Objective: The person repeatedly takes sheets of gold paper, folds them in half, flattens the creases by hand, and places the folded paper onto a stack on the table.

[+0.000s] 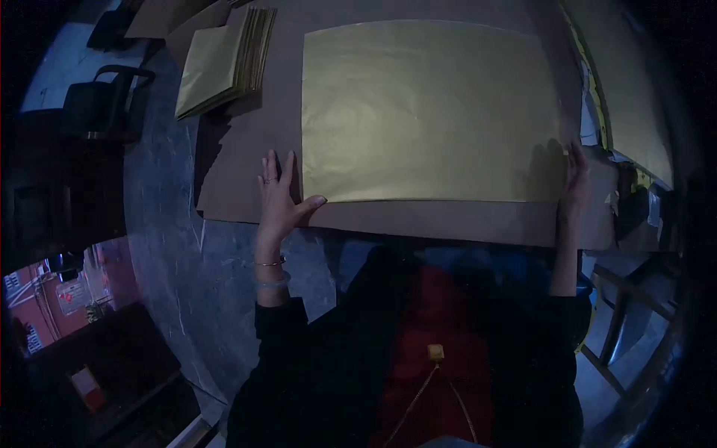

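A large gold sheet of paper [429, 112] lies flat on a brown cardboard-covered table [441, 216]. My left hand [280, 198] is at the sheet's near left corner, with fingers spread and the thumb by the edge. At the right edge, my right hand [575, 183] stands on its side, its fingers stretched out along the paper and casting a shadow on it. Neither hand grips anything that I can see.
A stack of folded gold paper [216, 67] sits at the table's far left. More gold sheets [624, 82] lie on the right, beside a yellow-edged strip. A black chair [97, 101] stands on the grey floor [168, 216], left. Metal legs [620, 321] show at lower right.
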The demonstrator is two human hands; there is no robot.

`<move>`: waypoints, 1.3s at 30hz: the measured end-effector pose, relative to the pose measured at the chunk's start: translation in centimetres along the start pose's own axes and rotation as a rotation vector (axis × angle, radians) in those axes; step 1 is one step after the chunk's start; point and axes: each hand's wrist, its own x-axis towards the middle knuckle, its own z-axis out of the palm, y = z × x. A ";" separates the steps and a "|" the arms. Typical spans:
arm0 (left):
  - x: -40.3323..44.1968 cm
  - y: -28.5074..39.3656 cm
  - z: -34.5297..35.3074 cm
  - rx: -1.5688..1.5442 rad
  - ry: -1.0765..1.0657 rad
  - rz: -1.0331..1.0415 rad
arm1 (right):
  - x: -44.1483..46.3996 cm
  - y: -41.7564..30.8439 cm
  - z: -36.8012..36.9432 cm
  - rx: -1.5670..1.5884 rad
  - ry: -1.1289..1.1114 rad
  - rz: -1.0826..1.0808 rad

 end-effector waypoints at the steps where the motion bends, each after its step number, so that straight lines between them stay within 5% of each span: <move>1: -0.3 -0.4 -0.1 0.002 0.006 -0.011 | -0.1 -0.1 0.0 -0.008 0.001 -0.012; 14: -2.1 0.9 -0.7 -0.225 -0.025 0.134 | -1.9 -3.6 4.0 -0.364 0.095 -0.097; 18: -2.0 0.8 -0.3 -0.284 -0.024 0.174 | -9.2 -9.4 15.9 -0.399 -0.390 0.008; 19: -2.1 0.9 0.0 -0.263 0.010 0.157 | -10.4 -7.7 18.5 -0.738 -0.641 -0.288; 20: -2.1 0.9 0.2 -0.244 0.044 0.139 | -12.6 -7.9 21.3 -0.768 -0.758 -0.349; 25: -2.3 1.2 1.0 -0.261 0.110 0.132 | -18.5 -5.3 28.4 -0.907 -0.818 -0.597; 33: -2.3 1.4 0.7 -0.327 0.087 0.093 | -15.0 -6.8 15.8 -1.149 -0.750 -0.366; 39: -2.5 1.7 0.6 -0.276 0.077 0.075 | -12.0 -4.8 2.2 -1.610 -0.405 -0.154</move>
